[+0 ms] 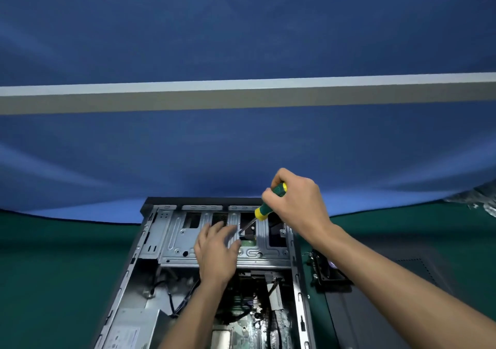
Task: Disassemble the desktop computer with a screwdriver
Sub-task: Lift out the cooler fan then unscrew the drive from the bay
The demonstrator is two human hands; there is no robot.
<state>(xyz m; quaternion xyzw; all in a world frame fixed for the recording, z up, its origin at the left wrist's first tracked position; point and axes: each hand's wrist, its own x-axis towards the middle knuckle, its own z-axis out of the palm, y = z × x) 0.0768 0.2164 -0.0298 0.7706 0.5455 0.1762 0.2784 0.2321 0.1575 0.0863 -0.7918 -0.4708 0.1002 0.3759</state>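
Note:
An open desktop computer case (150,244) lies on its side on the green table, its inside facing up. A silver metal drive cage (177,238) fills its far end; cables and the motherboard (241,324) show nearer to me. My right hand (298,201) grips a green and yellow screwdriver (264,209), tilted, its tip down on the cage near the middle. My left hand (216,249) rests flat on the cage with fingers spread, just left of the tip.
A removed black fan (327,271) lies on the table right of the case, with a dark side panel (375,308) beneath it. A blue backdrop rises behind the table. Something shiny sits at the far right edge (483,201).

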